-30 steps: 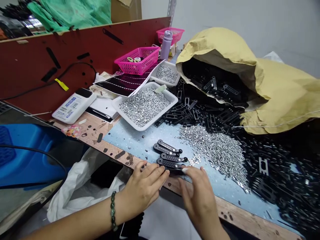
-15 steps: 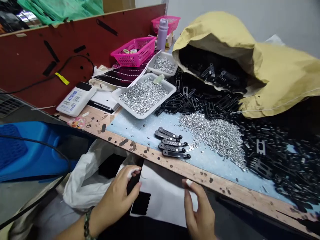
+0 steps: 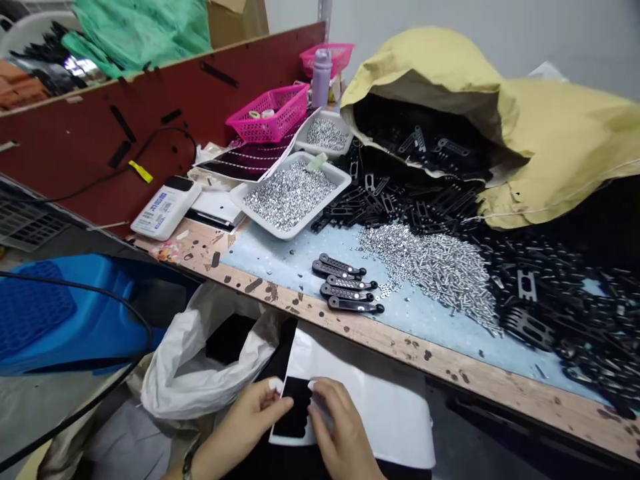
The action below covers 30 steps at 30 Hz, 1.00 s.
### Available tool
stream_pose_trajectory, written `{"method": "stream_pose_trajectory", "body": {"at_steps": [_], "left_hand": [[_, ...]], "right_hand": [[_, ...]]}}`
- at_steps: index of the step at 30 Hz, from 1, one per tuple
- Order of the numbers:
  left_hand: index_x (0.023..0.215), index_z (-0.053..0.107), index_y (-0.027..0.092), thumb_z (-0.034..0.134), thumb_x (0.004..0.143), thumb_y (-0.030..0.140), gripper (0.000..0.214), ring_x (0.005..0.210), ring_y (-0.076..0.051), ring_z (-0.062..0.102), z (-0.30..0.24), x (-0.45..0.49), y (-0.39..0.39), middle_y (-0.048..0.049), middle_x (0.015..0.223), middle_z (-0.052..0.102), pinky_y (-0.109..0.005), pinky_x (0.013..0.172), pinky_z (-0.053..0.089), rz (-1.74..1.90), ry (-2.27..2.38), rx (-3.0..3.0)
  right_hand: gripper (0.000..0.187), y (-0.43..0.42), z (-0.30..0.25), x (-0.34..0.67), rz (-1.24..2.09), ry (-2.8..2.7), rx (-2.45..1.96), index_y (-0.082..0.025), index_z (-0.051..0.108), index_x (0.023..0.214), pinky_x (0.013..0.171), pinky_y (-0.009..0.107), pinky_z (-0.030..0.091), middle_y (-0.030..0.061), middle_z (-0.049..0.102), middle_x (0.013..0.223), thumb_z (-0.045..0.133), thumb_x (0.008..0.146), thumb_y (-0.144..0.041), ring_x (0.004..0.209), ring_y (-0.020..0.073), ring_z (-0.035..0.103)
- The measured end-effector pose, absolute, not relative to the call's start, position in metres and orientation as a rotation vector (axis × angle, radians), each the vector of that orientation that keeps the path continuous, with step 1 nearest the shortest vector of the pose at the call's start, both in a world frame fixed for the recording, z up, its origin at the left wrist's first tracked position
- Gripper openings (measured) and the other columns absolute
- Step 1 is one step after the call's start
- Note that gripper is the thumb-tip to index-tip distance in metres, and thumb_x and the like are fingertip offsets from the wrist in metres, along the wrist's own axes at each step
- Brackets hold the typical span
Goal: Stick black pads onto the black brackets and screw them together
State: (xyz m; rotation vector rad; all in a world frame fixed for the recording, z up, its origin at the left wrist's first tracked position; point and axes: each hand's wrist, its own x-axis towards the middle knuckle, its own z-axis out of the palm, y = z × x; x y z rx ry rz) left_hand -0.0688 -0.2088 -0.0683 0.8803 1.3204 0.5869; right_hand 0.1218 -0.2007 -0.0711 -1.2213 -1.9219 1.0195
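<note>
My left hand (image 3: 245,421) and my right hand (image 3: 337,427) meet below the table edge, over a white sheet (image 3: 380,407) with a black patch (image 3: 299,408) on it. Both hands have their fingertips pinched at the black patch; what they grip is too small to name. A white plastic bag (image 3: 200,360) with dark contents lies just left of the hands. Up on the blue mat (image 3: 270,257) lie several assembled black clips (image 3: 346,285) in a row, beside a pile of small silver screws (image 3: 435,267).
A white tray (image 3: 327,200) full of silver nuts and a second smaller tray (image 3: 305,143) stand behind. A yellow sack (image 3: 550,133) spills black plastic parts (image 3: 560,300) over the right side. Pink baskets (image 3: 273,110), a purple bottle (image 3: 321,79), a white device (image 3: 163,207) and a blue bin (image 3: 65,313) are around.
Both hands have left the clips on the table, dropped below its edge and come together at the black patch on the white sheet. The view has tilted slightly.
</note>
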Motion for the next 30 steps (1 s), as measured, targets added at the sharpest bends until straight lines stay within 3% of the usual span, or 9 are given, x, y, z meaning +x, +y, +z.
{"method": "stream_pose_trajectory", "body": {"at_steps": [3,8,14,19,25,30], "left_hand": [[0.088,0.057,0.016,0.069,0.074,0.038,0.029,0.071,-0.013,0.049,-0.071,-0.068,-0.214,0.0017,0.075,0.055,-0.024,0.067,0.039,0.575,1.199,0.832],[0.084,0.059,0.015,0.067,0.075,0.041,0.028,0.057,-0.010,0.043,-0.060,-0.063,-0.210,0.0048,0.064,0.047,-0.020,0.052,0.036,0.558,1.260,0.852],[0.081,0.061,0.015,0.068,0.074,0.037,0.024,0.056,-0.009,0.045,-0.048,-0.058,-0.201,0.0052,0.061,0.049,-0.019,0.051,0.038,0.598,1.287,0.821],[0.074,0.063,0.015,0.068,0.074,0.033,0.019,0.069,-0.014,0.056,-0.041,-0.049,-0.194,0.0002,0.070,0.062,-0.025,0.068,0.046,0.686,1.229,0.821],[0.080,0.068,0.016,0.060,0.080,0.024,0.011,0.074,-0.016,0.058,-0.034,-0.036,-0.187,-0.0017,0.077,0.066,-0.025,0.071,0.046,0.690,1.132,1.022],[0.094,0.068,0.018,0.053,0.088,0.030,0.021,0.092,-0.020,0.058,-0.032,-0.031,-0.184,-0.0055,0.097,0.064,-0.030,0.087,0.045,0.699,1.106,1.110]], "right_hand": [[0.031,-0.199,-0.076,0.122,0.972,-1.899,-1.227,-0.023,0.049,0.117,0.088,0.031,0.052,0.0081,0.059,0.110,0.047,0.089,-0.011,0.104,0.0193,0.058],[0.018,-0.200,-0.068,0.124,0.934,-1.792,-1.305,-0.021,0.054,0.106,0.076,0.031,0.055,0.0074,0.061,0.095,0.046,0.091,-0.015,0.088,0.0187,0.062],[0.021,-0.204,-0.052,0.121,0.909,-1.799,-1.304,-0.022,0.054,0.108,0.073,0.033,0.056,0.0064,0.063,0.093,0.049,0.089,-0.015,0.085,0.0192,0.063],[0.028,-0.203,-0.049,0.117,0.861,-1.788,-1.372,-0.021,0.053,0.114,0.076,0.035,0.056,0.0081,0.065,0.097,0.056,0.085,-0.018,0.089,0.0210,0.064],[0.038,-0.198,-0.046,0.109,1.014,-1.690,-1.496,-0.019,0.054,0.117,0.082,0.036,0.054,0.0094,0.064,0.107,0.062,0.080,-0.023,0.096,0.0224,0.062],[0.025,-0.185,-0.047,0.109,1.278,-1.501,-1.438,-0.019,0.062,0.107,0.076,0.028,0.053,0.0063,0.065,0.097,0.059,0.084,-0.029,0.089,0.0188,0.063]]}}
